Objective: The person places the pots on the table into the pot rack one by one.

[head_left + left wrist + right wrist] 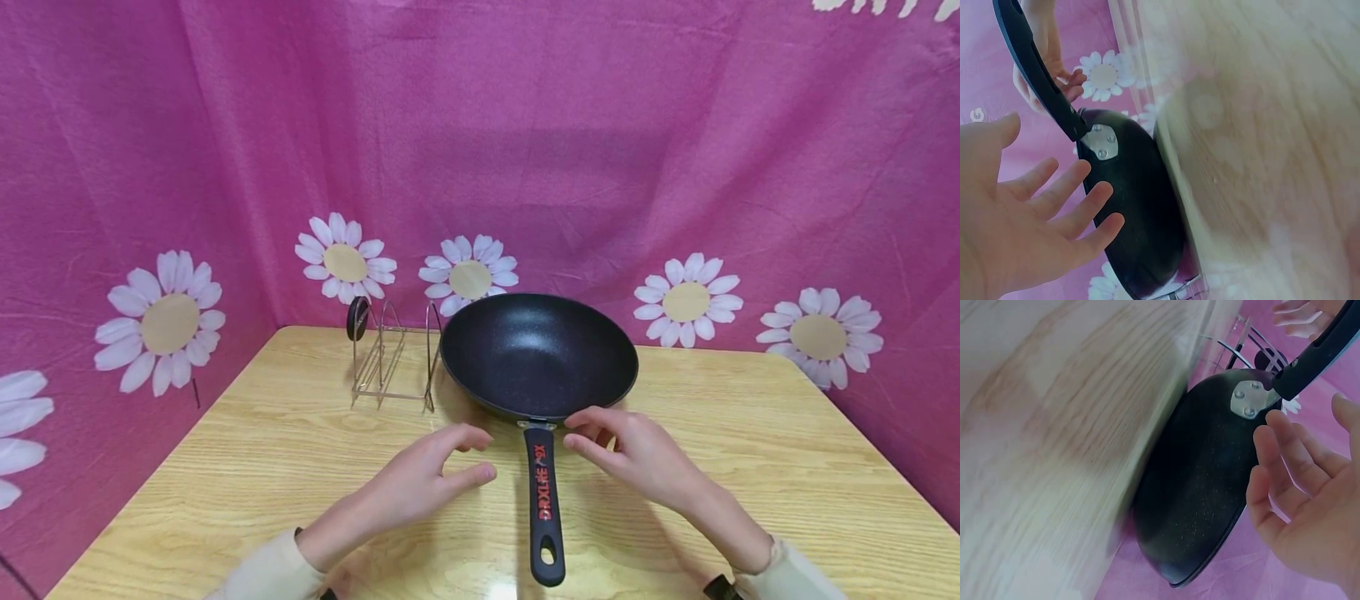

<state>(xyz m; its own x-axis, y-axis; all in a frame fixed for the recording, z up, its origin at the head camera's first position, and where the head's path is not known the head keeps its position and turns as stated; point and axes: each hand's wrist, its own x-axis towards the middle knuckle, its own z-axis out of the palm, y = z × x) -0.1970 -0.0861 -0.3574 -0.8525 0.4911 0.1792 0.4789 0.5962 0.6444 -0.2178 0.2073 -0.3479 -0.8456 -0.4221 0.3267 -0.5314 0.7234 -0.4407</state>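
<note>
A black wok-shaped frying pan [538, 358] sits on the table, its long black handle [545, 508] with red lettering pointing towards me. Left of the handle, my left hand [427, 475] is held apart from it, fingers loosely bent and nothing between them. My right hand [637, 454] is on the other side, fingertips right at the pan's near rim beside the handle joint, also holding nothing. The left wrist view shows the riveted metal bracket [1102, 143] joining handle and pan. From the right wrist, the pan's speckled dark outside [1200, 469] fills the middle.
Left of the pan stands a wire rack [390, 392] with upright loops, close to the pan's rim. A round black piece [357, 318] shows at its left end. Behind the wooden table [750, 450] hangs a pink cloth [525, 167] with white daisies.
</note>
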